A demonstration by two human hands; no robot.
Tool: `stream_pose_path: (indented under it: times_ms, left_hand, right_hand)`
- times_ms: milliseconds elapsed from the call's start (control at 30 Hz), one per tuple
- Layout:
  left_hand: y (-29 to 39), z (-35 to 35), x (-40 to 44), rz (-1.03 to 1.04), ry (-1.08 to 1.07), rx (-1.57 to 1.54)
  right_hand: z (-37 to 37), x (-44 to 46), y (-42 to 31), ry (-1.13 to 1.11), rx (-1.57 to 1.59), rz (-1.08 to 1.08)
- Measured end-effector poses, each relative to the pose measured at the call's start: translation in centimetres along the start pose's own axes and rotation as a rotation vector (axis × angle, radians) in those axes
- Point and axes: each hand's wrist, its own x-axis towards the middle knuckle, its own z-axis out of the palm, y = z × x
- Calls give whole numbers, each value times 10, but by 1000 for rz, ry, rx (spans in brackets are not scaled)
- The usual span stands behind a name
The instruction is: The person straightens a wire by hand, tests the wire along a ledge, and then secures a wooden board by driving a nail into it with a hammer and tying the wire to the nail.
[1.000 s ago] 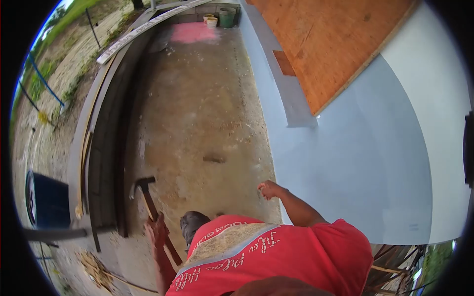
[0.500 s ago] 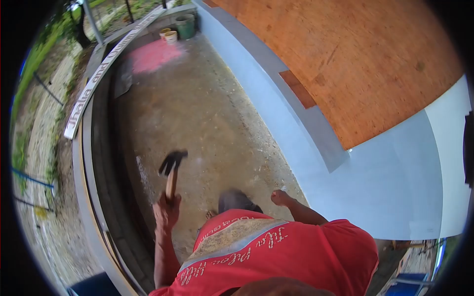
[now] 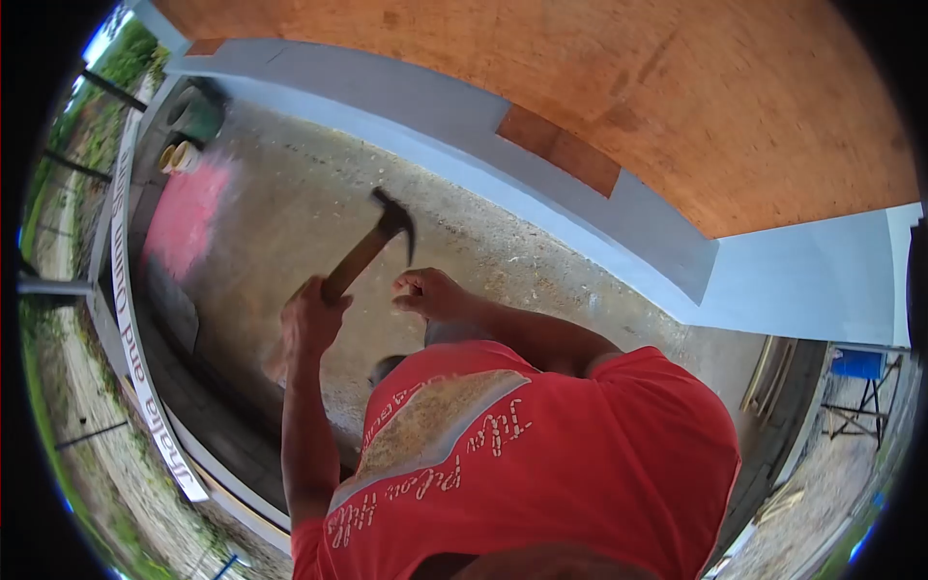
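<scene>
A claw hammer with a black head and wooden handle is in my left hand, whose fingers wrap round the lower handle. Its head points up and to the right, above the floor. Close by, to the right of the handle and below the hammer's claw, my right hand is closed with thumb and fingers curled together. Something small and pale may be at its fingertips, too small to name. The hammer and my right hand appear apart.
A blue-white low wall runs along the right, with a brown wooden board over it. Pink powder or paint marks the concrete floor. Buckets stand in the far corner. A lettered white sign lines the left edge.
My view has turned, so the wall now slants across the top. The hammer has swung rightward and my right hand has come in from the right, nearer to it.
</scene>
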Motion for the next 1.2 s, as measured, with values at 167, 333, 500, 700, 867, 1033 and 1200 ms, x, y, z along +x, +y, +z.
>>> stream_pose_path:
  times_ms: [167, 333, 500, 700, 867, 1033, 1200]
  left_hand:
    - [46, -4, 184, 488, -167, 179]
    - [97, 26, 304, 906, -243, 137]
    - [96, -1, 370, 1214, -209, -118]
    - [-37, -19, 549, 896, 157, -362]
    - [-125, -48, 695, 536, 319, -155]
    - [-143, -47, 750, 354, 188, 21]
    - [-150, -40, 767, 391, 154, 120]
  right_hand:
    - [-34, 112, -18, 492, 1176, 446]
    - [-99, 194, 14, 1021, 1092, 79]
    - [-150, 224, 25, 1383, 924, 127]
    - [-195, 215, 60, 1422, 1217, 173]
    - [-194, 219, 46, 1509, 843, 564]
    - [-185, 253, 14, 1402, -428, 861]
    - [-142, 382, -53, 862, -518, 575]
